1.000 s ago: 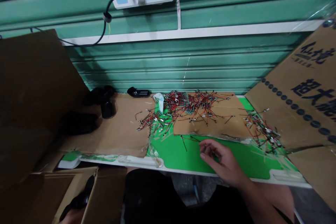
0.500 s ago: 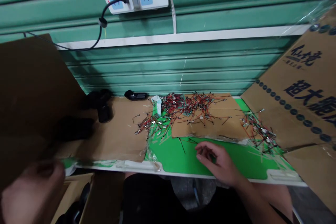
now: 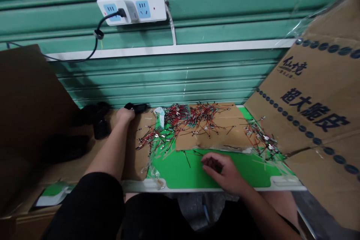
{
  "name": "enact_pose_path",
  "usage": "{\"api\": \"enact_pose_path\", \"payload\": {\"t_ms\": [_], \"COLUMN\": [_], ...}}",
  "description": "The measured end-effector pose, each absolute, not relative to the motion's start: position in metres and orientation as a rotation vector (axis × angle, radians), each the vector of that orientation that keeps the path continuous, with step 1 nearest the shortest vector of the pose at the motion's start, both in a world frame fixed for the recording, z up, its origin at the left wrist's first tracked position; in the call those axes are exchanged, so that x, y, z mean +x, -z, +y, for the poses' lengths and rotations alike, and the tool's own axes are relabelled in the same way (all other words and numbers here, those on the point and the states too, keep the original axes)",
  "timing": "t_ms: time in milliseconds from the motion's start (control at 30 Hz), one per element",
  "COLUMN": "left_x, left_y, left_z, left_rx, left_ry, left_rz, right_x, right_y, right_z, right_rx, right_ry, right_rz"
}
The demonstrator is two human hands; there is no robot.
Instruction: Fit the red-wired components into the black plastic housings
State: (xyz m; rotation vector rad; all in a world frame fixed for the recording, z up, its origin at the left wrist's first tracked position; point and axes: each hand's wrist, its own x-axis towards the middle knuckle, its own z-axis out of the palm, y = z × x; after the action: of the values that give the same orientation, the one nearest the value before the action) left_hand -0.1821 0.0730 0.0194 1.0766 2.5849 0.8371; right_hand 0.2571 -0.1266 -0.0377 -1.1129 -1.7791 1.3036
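Observation:
My left hand [image 3: 125, 114] reaches far back over the brown cardboard sheet [image 3: 132, 157]. Its fingers curl onto the left end of a small black device [image 3: 139, 107] by the green wall. My right hand [image 3: 225, 170] rests on the green mat [image 3: 174, 170] near the front edge, fingers loosely bent and apart, beside a few thin black wires [image 3: 187, 157]. Nothing shows in that hand. A heap of red and black wired parts [image 3: 191, 118] lies behind it, partly on a cardboard piece [image 3: 225, 137].
A smaller heap of wired parts [image 3: 261, 138] lies at the right. A printed cardboard panel [image 3: 309, 101] stands on the right and a dark one [image 3: 28, 93] on the left. Black objects [image 3: 97, 120] sit at the back left. A power strip [image 3: 132, 7] hangs on the wall.
My left arm has come up from the box at lower left and stretched forward to the black device. The right hand has stayed on the mat. The view has tilted slightly right.

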Motion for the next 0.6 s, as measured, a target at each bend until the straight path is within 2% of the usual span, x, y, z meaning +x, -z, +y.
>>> {"api": "enact_pose_path", "payload": {"t_ms": [133,267,400,500,600], "left_x": [-0.184,-0.171,-0.117,-0.057,-0.005], "left_y": [-0.012,-0.018,-0.036,-0.047,-0.046], "left_z": [0.069,0.069,0.065,0.051,0.030], "left_rx": [0.915,0.992,1.003,0.812,0.670], "left_ry": [-1.000,-1.272,-1.689,-1.542,-1.243], "left_rz": [2.665,2.624,1.994,1.562,1.279], "right_x": [0.266,0.291,0.316,0.322,0.319], "right_y": [0.026,0.002,-0.018,-0.015,0.003], "right_z": [-0.116,-0.063,0.019,0.067,0.088], "right_rx": [-1.154,-1.297,-1.573,-1.886,-1.937], "right_ry": [-1.231,-0.933,-0.563,-0.242,-0.144], "right_rz": [-1.837,-1.904,-2.063,-2.069,-2.050]}}
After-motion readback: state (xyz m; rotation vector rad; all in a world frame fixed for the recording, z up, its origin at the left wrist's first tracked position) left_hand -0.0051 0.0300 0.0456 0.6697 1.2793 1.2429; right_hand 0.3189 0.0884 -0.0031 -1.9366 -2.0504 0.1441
